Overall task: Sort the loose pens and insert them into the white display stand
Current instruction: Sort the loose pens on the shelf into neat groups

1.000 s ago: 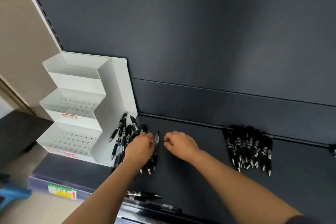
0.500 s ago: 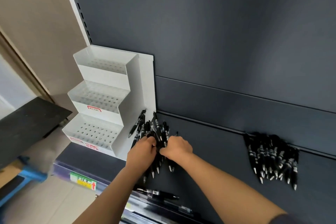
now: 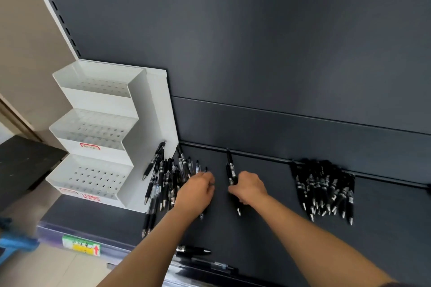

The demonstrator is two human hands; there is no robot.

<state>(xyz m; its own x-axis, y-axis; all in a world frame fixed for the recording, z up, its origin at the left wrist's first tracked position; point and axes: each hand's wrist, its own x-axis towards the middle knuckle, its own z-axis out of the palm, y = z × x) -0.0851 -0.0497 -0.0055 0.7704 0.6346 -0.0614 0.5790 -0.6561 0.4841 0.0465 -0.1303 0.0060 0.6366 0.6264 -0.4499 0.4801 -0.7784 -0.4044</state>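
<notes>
Dark grey shelf [image 3: 233, 235] with matching back panel; white display stand [image 3: 151, 147] is set at the left end, and all three perforated tiers are seen unfilled. Loose pens [image 3: 168, 182] are heaped just beside the stand; a second heap [image 3: 324, 189] lies well apart to the right. Left hand [image 3: 198, 191] is laid on the near heap's edge, fingers curled down; whether a pen is pinched cannot be told. Right hand [image 3: 248, 187] is closed round a pair of pens [image 3: 231, 170], gripped mid-barrel. Handling judged: light, stiff, smooth barrels, likely to roll or slip. A hold on the barrel's middle is advised, tip aimed down at the holes.
</notes>
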